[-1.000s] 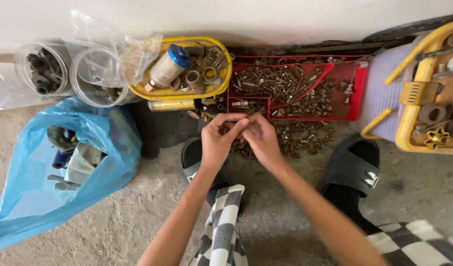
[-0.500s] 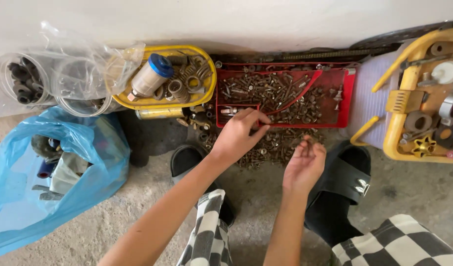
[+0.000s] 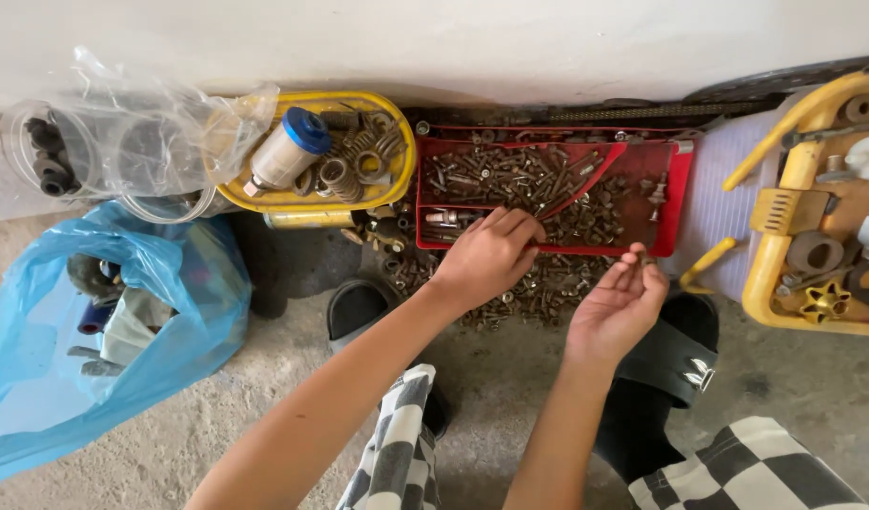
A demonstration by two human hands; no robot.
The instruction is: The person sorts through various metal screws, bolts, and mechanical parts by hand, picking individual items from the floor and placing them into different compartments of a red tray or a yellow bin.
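My left hand [image 3: 491, 257] reaches palm down into a red tray [image 3: 680, 212] full of rusty screws and bolts, its fingertips among the pieces near the tray's front edge. Whether it grips one I cannot tell. My right hand [image 3: 618, 307] is just right of it, palm up, fingertips pinched on a small screw [image 3: 639, 257] above a loose pile of screws [image 3: 538, 288] spilled on the concrete floor in front of the tray.
A yellow oval tray [image 3: 401, 184] with springs, rings and a blue-capped cylinder sits left of the red one. Clear plastic bags [image 3: 123, 142] and a blue plastic bag [image 3: 184, 312] with parts lie at left. A yellow bin [image 3: 769, 274] with metal parts is at right. Black sandals and checkered trousers are below.
A second ago both hands were together over the loose pile. They have since parted: the left went forward into the red tray, the right moved to the right and turned palm up.
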